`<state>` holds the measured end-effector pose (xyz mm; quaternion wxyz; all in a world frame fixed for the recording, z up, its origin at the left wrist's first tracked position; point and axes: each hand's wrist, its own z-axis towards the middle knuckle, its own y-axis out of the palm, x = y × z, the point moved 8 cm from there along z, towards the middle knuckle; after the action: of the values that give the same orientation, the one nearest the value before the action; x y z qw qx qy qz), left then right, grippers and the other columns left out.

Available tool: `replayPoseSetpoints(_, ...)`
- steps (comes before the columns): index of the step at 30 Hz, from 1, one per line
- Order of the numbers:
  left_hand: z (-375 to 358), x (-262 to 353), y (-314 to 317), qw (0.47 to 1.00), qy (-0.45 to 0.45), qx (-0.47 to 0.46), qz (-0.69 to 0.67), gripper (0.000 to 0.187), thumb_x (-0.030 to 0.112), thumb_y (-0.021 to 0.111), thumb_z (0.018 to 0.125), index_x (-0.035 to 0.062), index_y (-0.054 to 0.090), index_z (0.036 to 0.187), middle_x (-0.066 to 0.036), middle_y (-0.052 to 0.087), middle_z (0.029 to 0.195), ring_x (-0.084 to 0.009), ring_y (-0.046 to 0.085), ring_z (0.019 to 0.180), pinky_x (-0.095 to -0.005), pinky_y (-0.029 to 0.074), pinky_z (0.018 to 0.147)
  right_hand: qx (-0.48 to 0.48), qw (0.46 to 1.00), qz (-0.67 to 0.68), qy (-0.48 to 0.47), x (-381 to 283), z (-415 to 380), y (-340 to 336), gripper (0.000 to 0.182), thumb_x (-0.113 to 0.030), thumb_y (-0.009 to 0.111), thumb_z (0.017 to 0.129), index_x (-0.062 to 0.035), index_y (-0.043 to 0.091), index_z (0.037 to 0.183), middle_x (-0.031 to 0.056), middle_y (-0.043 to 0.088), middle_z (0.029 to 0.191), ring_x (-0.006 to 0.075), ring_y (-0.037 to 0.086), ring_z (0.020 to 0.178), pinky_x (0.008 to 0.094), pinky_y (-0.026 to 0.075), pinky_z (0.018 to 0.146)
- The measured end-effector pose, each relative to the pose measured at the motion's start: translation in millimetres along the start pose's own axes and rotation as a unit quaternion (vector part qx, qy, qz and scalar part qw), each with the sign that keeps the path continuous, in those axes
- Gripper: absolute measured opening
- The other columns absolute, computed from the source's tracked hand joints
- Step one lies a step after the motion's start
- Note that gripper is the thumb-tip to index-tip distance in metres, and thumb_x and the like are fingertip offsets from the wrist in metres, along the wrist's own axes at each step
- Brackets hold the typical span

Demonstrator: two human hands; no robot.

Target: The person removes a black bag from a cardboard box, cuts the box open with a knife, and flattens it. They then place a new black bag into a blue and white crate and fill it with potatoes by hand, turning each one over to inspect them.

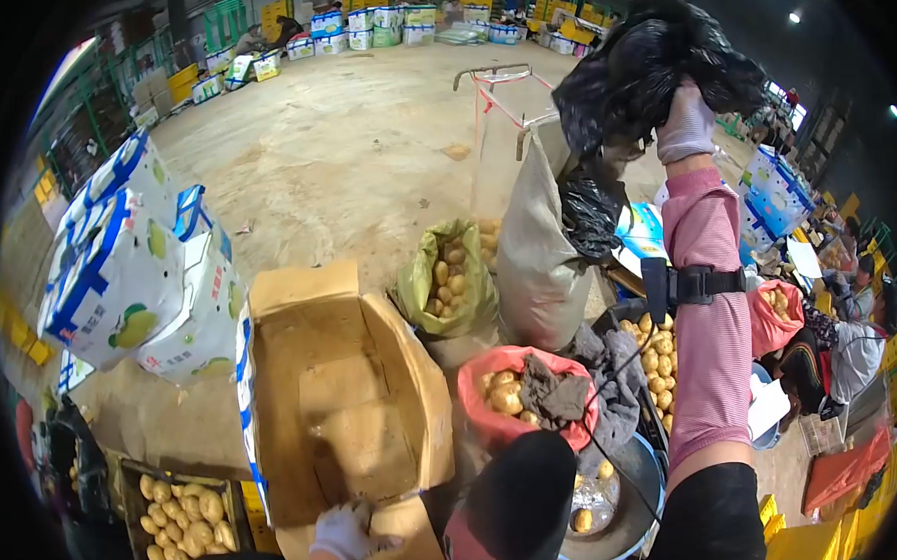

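My right hand, in a white glove, is raised high and closed on a bunch of black plastic bags. The bags are crumpled, and one part hangs down beside a tall pale woven sack. My left hand, also gloved with bare fingertips, grips the near flap of an open cardboard box. The bare brown inside of the box faces me. Right of the box, a red bag holds potatoes and a dark cloth.
A green sack of potatoes stands beyond the box. Potato crates flank me, one left and one right. A blue-rimmed basin sits by my knee. Printed cartons are stacked left. Other people sit at right.
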<state>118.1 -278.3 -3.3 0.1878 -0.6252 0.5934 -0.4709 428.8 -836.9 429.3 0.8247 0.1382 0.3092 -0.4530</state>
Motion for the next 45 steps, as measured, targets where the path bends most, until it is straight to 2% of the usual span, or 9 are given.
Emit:
replayPoseSetpoints(5,18,-19,29,0.995,-0.037,0.087,0.041,0.072,0.069,0.072,0.067,0.0171,0.068,0.116,-0.013,0.067,0.115,-0.0348,0.063,0.107,-0.0468,0.048,0.094,0.115,0.983,-0.137,0.036,157,-46,62,0.037,-0.026,0.046,0.095,0.0006,0.066,0.11,0.0226,0.066,0.118,0.0412,0.06,0.11,0.0434,0.047,0.097)
replayPoseSetpoints(6,13,0,10,0.997,-0.029,0.056,0.047,0.049,0.04,0.073,0.081,0.0067,0.065,0.116,-0.018,0.064,0.119,-0.0369,0.062,0.106,-0.0446,0.05,0.09,-0.142,0.87,-0.469,0.051,204,-72,103,0.033,-0.024,0.045,0.096,-0.0018,0.068,0.106,0.0225,0.067,0.113,0.0412,0.061,0.106,0.0434,0.048,0.095)
replayPoseSetpoints(7,17,-6,16,0.998,-0.05,0.015,0.038,0.051,0.052,0.071,0.077,0.0119,0.066,0.109,-0.014,0.065,0.115,-0.035,0.061,0.103,-0.0451,0.049,0.088,-0.087,0.954,-0.288,0.014,254,-108,123,0.035,-0.03,0.044,0.099,-0.0058,0.065,0.114,0.0203,0.065,0.116,0.0342,0.06,0.112,0.0386,0.047,0.097)
replayPoseSetpoints(13,16,-23,36,0.996,-0.051,0.059,0.044,0.064,0.066,0.074,0.066,0.02,0.07,0.109,-0.012,0.067,0.112,-0.034,0.064,0.103,-0.0463,0.05,0.089,-0.436,0.803,-0.393,0.102,331,-204,186,0.034,-0.023,0.052,0.094,-0.0036,0.062,0.12,0.019,0.066,0.117,0.032,0.061,0.111,0.0384,0.048,0.095)
replayPoseSetpoints(27,2,-4,-16,0.98,-0.038,0.167,0.101,0.036,0.051,0.069,0.079,0.0177,0.068,0.094,-0.009,0.065,0.099,-0.0288,0.062,0.095,-0.0443,0.047,0.081,-0.609,0.754,-0.184,0.165,123,-105,114,0.052,-0.009,0.066,0.077,0.0014,0.059,0.128,0.0175,0.071,0.11,0.0239,0.07,0.093,0.0338,0.053,0.08)
replayPoseSetpoints(32,-17,11,-178,0.965,0.011,0.256,0.05,0.038,0.044,0.08,0.068,0.0112,0.064,0.081,-0.011,0.063,0.08,-0.0332,0.062,0.078,-0.043,0.046,0.072,-0.364,0.822,-0.428,-0.095,-14,-55,71,0.052,-0.023,0.068,0.082,-0.0028,0.06,0.129,0.0189,0.069,0.114,0.0305,0.067,0.105,0.0362,0.05,0.091)
replayPoseSetpoints(37,-13,7,-321,0.933,0.173,0.305,0.076,0.049,0.04,0.084,0.073,0.0026,0.066,0.098,-0.016,0.064,0.082,-0.0315,0.062,0.076,-0.0421,0.049,0.07,-0.535,0.825,0.036,-0.178,-175,-224,61,0.055,-0.014,0.075,0.077,-0.0044,0.059,0.129,0.0156,0.064,0.125,0.0276,0.06,0.118,0.0358,0.044,0.101)
replayPoseSetpoints(41,37,-55,-399,0.9,-0.036,0.419,0.115,0.049,0.033,0.074,0.081,0.0038,0.062,0.119,-0.021,0.066,0.112,-0.0386,0.064,0.102,-0.0438,0.051,0.088,-0.642,0.725,0.128,-0.213,-219,-396,51,0.076,-0.03,0.077,0.073,-0.0028,0.049,0.138,0.0248,0.055,0.132,0.0365,0.051,0.126,0.0438,0.042,0.106)
replayPoseSetpoints(45,34,-41,-305,0.908,0.082,0.383,0.148,0.07,0.039,0.074,0.081,0.0097,0.049,0.139,-0.022,0.046,0.143,-0.0405,0.043,0.133,-0.0473,0.038,0.109,-0.689,0.712,-0.054,-0.128,-179,-552,57,0.093,-0.042,0.078,0.074,-0.0164,0.033,0.152,0.0192,0.031,0.155,0.0532,0.028,0.139,0.0628,0.027,0.112)
